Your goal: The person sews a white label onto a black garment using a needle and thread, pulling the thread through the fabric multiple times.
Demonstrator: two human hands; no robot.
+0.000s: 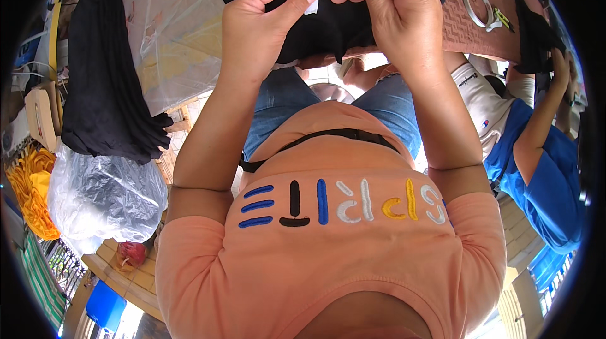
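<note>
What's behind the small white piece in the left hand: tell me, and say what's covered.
Behind the small white piece, pinched in the left hand, black cloth shows. Whatever lies directly behind the piece and the gripping fingers is covered and cannot be seen.

Single head view: wide fisheye, worn on head, facing steeply down over shirt (341, 260) at close range; left hand (257, 22) and right hand (404, 14) near upper edge; straight lines bending.

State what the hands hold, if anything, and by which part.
Left hand: a small white piece, pinched by its upper part. Right hand: cannot be told.
</note>
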